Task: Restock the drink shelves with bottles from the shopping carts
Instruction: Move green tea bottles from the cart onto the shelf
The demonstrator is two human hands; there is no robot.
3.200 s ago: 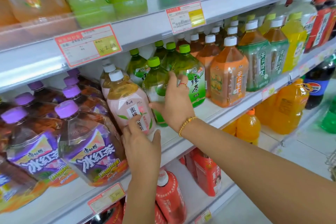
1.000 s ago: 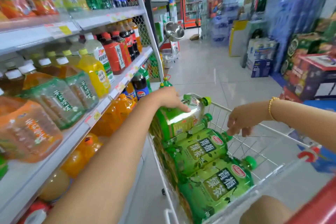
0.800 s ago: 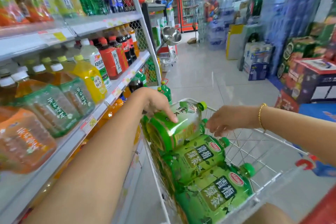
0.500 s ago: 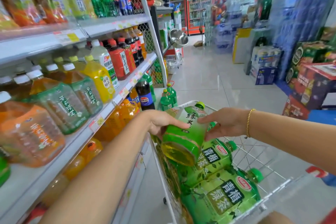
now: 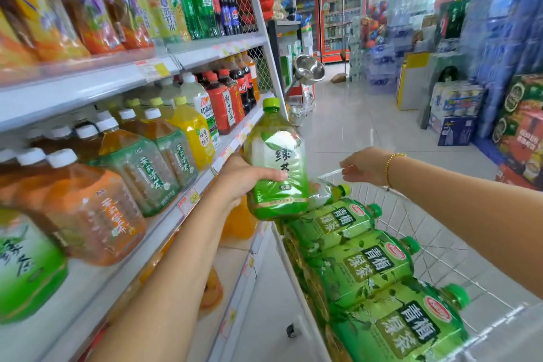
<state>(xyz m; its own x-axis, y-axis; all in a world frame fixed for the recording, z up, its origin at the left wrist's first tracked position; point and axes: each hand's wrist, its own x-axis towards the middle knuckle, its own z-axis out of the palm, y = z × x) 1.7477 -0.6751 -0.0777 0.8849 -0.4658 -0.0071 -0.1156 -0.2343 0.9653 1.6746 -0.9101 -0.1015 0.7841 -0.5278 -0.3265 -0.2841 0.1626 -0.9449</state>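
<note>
Left hand (image 5: 244, 178) is wrapped round the lower body of a green tea bottle (image 5: 276, 161), thumb across the label, holding it upright just above the cart and beside the middle shelf (image 5: 188, 185) edge. Right hand (image 5: 363, 166) is loose and half-open, fingers lightly curled over the far rim of the wire shopping cart (image 5: 426, 232), pinching nothing.

That bottle is a big one: full of liquid, so I'd judge it heavy for a single hand, with a thin plastic wall that gives a little and a glossy film label that could slide in the palm. Best hold looks like the waist where the squarish body narrows, or a second hand under the base. The ribbed green cap (image 5: 271, 103) is a poor lifting point.

Down in the cart, more green tea bottles (image 5: 373, 264) lie on their sides, packed touching, caps pointing away from the shelves. On the shelf, rounded-square bottles of amber and yellow drinks stand upright in rows, white caps forward.
</note>
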